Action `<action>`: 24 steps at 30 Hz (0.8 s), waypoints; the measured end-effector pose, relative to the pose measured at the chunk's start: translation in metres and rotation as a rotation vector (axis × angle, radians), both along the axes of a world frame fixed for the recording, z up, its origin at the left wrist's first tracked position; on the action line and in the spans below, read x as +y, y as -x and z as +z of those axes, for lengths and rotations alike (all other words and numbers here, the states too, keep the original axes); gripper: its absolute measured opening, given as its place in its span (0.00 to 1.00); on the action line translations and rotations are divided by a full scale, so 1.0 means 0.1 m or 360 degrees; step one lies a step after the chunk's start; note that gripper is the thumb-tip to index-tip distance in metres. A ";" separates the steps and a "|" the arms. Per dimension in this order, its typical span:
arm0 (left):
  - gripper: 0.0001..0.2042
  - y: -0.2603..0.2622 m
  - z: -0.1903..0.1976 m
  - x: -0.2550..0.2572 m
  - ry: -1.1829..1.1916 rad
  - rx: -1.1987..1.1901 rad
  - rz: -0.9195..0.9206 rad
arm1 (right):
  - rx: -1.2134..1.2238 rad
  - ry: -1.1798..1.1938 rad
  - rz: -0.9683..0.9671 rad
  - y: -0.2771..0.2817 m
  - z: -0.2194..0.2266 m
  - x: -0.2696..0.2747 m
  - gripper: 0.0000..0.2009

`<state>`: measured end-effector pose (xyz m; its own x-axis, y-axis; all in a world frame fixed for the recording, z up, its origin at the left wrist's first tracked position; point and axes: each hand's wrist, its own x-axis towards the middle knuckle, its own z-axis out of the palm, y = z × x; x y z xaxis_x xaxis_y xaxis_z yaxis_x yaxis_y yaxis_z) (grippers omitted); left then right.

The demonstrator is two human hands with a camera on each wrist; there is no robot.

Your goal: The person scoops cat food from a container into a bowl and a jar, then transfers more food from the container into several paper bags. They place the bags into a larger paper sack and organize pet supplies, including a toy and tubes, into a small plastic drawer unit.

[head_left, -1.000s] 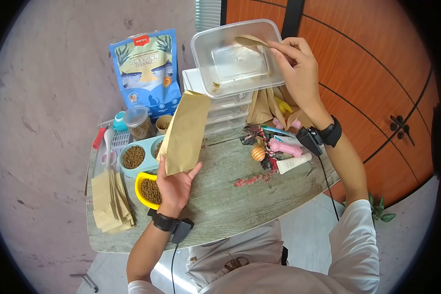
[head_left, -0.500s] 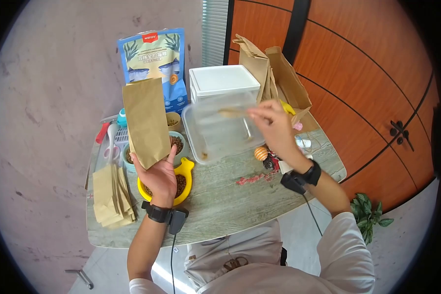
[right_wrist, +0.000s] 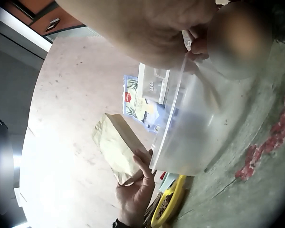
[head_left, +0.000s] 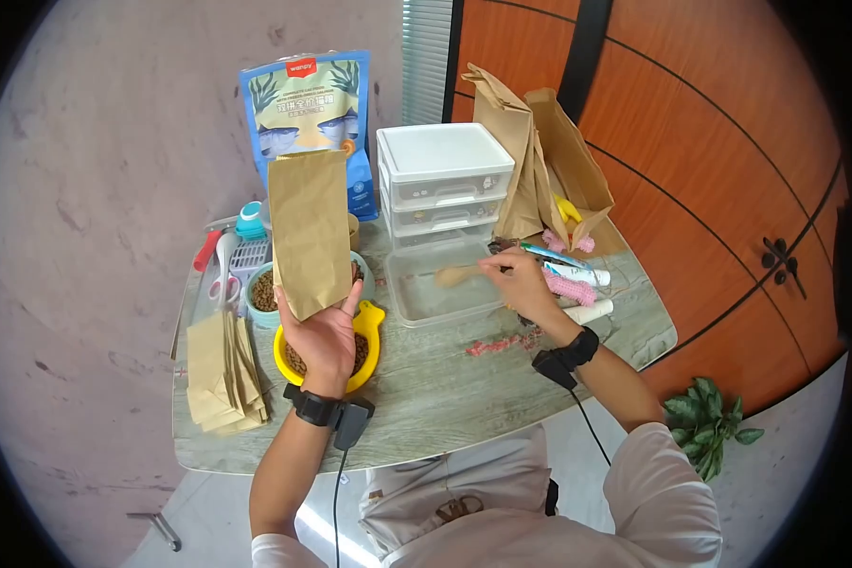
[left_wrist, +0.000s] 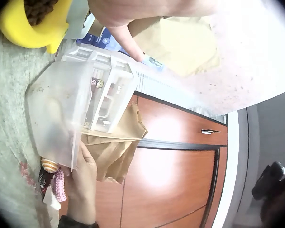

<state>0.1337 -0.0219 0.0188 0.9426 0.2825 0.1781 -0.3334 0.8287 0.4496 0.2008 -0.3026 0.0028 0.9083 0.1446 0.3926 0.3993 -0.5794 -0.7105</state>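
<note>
A brown paper bag stands upright in my left hand, gripped at its lower end between thumb and fingers. In the right wrist view the same bag leans a little. My right hand pinches the handle of a wooden spoon, its bowl low over the clear plastic container. That container sits on the table in front of a white drawer unit; a few crumbs show in it. Right beneath my left hand is a yellow bowl of brown kibble, partly hidden by the hand.
Folded paper bags lie at the left. Behind are a blue pet-food pouch, a blue double bowl, a white scoop and scissors. On the right lie a pink chew toy, tubes and large paper bags.
The container came down from up in front of the drawer unit onto the table. My right hand moved down with the spoon. The paper bag swung upright and shifted left in my left hand.
</note>
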 end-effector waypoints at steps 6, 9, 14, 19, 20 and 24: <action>0.26 -0.02 -0.03 0.00 0.0012 0.0007 -0.0047 | 0.0019 0.0113 0.0075 0.05 0.04 -0.02 0.07; 0.26 -0.02 -0.04 0.01 0.0037 -0.0023 -0.0129 | 0.0095 0.0149 0.0105 0.08 0.12 -0.02 0.07; 0.27 -0.02 -0.03 0.00 0.0114 -0.0034 -0.0318 | 0.0116 0.0204 0.0116 0.17 0.24 0.00 0.10; 0.29 0.00 -0.02 -0.01 0.0125 -0.0038 -0.0411 | -0.0510 0.0429 -0.0069 0.30 0.36 0.11 0.13; 0.30 0.00 -0.02 -0.02 0.0136 -0.0025 -0.0464 | -0.0724 0.0554 -0.0066 0.34 0.42 0.15 0.14; 0.33 0.03 0.00 -0.04 0.0098 0.0032 -0.0579 | -0.0436 0.0199 0.0407 0.44 0.69 0.54 0.21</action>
